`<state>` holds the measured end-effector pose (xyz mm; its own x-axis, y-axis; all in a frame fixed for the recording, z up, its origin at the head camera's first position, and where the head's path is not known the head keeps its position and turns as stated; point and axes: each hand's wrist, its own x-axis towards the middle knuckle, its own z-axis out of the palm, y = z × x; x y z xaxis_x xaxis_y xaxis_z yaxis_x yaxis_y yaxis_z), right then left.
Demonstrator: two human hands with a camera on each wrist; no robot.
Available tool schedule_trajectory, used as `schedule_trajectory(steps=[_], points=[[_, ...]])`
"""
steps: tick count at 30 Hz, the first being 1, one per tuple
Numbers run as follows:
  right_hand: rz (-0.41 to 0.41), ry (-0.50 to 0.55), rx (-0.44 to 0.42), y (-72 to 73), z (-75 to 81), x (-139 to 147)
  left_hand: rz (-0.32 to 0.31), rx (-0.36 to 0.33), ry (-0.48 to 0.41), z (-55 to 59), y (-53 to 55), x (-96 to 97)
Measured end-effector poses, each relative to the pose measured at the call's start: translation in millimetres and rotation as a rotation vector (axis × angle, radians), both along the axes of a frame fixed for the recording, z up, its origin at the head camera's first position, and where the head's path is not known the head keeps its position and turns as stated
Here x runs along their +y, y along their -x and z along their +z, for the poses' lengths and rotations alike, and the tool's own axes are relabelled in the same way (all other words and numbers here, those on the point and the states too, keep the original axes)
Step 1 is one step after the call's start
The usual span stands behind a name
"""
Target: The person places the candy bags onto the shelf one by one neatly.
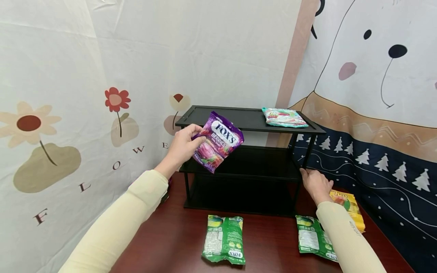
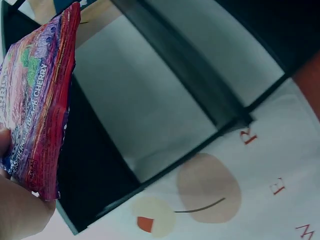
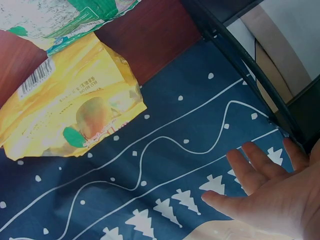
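Note:
My left hand (image 1: pixel 184 146) pinches a purple Fox's Berries candy bag (image 1: pixel 218 142) by its left edge. The bag is tilted, in front of the top tier of a black three-tier shelf (image 1: pixel 225 117); the left wrist view shows the bag (image 2: pixel 37 100) side-on. My right hand (image 1: pixel 316 184) is at the shelf's right side, one finger touching or very near the post. In the right wrist view that hand (image 3: pixel 270 190) has its fingers spread and extended. A teal and pink candy bag (image 1: pixel 285 117) lies on the right end of the top tier.
On the dark red table (image 1: pixel 266 242) lie a green candy bag (image 1: pixel 224 239) in front of the shelf, another green bag (image 1: pixel 312 237) partly under my right sleeve, and a yellow bag (image 1: pixel 348 204) at the right. Printed cloth (image 1: pixel 222 53) hangs behind the shelf.

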<state>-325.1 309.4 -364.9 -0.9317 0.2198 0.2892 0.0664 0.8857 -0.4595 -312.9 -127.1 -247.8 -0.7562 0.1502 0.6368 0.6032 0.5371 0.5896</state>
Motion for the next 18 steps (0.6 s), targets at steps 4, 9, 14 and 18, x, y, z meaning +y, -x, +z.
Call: schedule_trajectory(steps=[4,9,14,18], points=[[0.001,0.001,0.004,0.4,-0.9,0.5,-0.009,-0.017,-0.043,17.9,5.3,7.8],[-0.002,0.006,0.002,0.8,-1.2,1.5,-0.006,-0.059,-0.115,36.8,11.9,19.5],[0.005,0.008,0.001,-0.4,-0.6,0.5,-0.032,-0.126,-0.234,50.6,19.3,31.1],[0.007,0.000,-0.003,-0.9,-0.4,0.4,-0.011,-0.176,-0.350,59.5,29.9,38.7]])
